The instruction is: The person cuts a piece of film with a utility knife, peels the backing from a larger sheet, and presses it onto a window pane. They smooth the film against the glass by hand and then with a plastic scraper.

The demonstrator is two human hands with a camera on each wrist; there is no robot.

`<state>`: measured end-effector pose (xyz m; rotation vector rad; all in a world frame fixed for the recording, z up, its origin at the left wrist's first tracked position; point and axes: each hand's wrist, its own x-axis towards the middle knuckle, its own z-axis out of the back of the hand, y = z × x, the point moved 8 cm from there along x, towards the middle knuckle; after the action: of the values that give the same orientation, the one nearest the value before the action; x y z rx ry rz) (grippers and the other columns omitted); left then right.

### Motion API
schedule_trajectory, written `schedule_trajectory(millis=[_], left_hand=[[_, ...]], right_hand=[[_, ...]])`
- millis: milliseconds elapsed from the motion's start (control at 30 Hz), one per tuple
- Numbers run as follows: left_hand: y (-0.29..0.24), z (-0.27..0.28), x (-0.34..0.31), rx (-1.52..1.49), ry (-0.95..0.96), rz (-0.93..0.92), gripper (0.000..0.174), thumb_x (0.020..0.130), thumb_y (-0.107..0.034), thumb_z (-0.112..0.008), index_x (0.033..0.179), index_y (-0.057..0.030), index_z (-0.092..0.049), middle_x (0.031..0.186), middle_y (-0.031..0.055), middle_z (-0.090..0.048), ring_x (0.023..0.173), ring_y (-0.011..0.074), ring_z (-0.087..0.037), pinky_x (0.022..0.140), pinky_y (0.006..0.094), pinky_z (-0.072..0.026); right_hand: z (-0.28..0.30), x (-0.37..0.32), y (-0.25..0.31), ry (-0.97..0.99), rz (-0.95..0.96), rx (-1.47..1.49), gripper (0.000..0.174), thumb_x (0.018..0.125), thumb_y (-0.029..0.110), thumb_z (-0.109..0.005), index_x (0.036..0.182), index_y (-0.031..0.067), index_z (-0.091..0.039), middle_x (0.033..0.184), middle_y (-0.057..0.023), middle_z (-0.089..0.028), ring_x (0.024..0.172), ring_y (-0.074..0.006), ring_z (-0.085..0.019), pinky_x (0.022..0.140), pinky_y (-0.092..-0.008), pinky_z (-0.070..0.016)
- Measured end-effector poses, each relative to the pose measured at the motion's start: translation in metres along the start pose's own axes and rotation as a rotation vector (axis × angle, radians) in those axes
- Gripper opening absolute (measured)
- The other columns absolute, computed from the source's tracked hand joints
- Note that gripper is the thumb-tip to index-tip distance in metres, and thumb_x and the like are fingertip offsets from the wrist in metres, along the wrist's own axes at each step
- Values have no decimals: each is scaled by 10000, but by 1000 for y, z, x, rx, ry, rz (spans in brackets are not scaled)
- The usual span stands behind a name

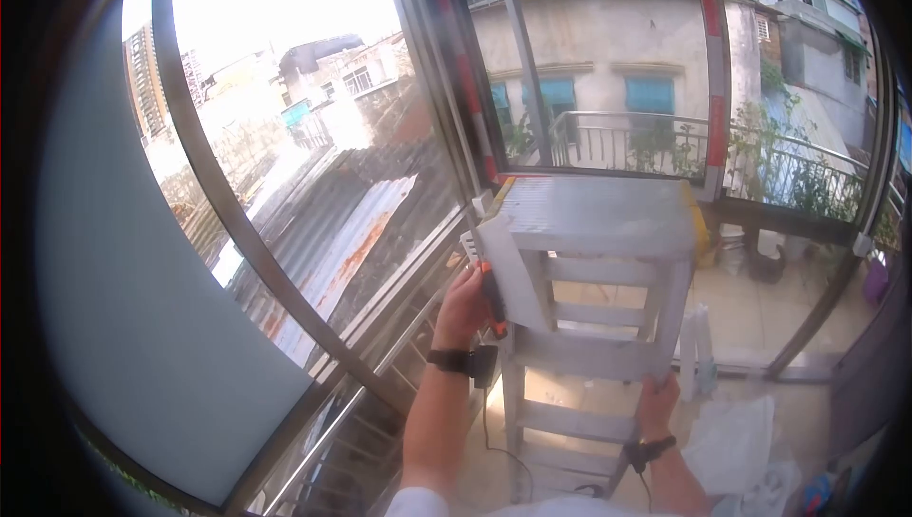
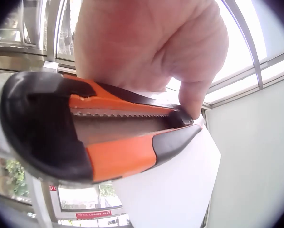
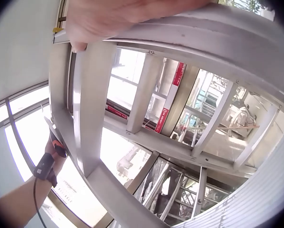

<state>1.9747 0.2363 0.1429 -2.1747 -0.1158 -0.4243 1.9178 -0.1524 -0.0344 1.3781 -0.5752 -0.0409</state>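
My left hand (image 1: 463, 308) grips an orange and black utility knife (image 1: 493, 300) beside the left side of an aluminium stepladder (image 1: 589, 357). Up close in the left wrist view, the toothed blade channel of the utility knife (image 2: 120, 160) faces the camera under my left hand (image 2: 142, 42). A white flat panel (image 1: 519, 275) leans at the ladder's upper left, right by the knife. Lower down on the other side, my right hand (image 1: 657, 408) holds the ladder's right rail. In the right wrist view, my right hand (image 3: 118, 19) lies on the metal ladder frame (image 3: 204, 35).
Window frames (image 1: 261, 260) surround the ladder on the left and behind, with a railing (image 1: 328, 450) at lower left. White plastic sheeting (image 1: 727, 446) lies on the tiled floor (image 1: 760, 298) to the right. A cable runs from each wrist camera.
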Motion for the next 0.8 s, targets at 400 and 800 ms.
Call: schedule_trajectory(millis=[400,800], left_hand=[[1,-10,11,-77,97,10,360,1052,-240,-463,1335,-21,-505,1200,85,-640,1063,218,-654,916,371,-534],[0,-8,-10,-3,-16,-57,316,1073,-196,-426,1327,-28,-511,1208,88,-636,1086,205,-641,930,365,-518]], right_hand=[[-6,-29,-1,-29,0,60,323,790,64,-665,1092,-27,-594,918,-111,-650,846,-203,-623,794,-337,-496],[-3,-25,-5,96,16,16,363,819,149,-710,1120,4,-566,935,-142,-658,851,-276,-646,770,-368,-499]])
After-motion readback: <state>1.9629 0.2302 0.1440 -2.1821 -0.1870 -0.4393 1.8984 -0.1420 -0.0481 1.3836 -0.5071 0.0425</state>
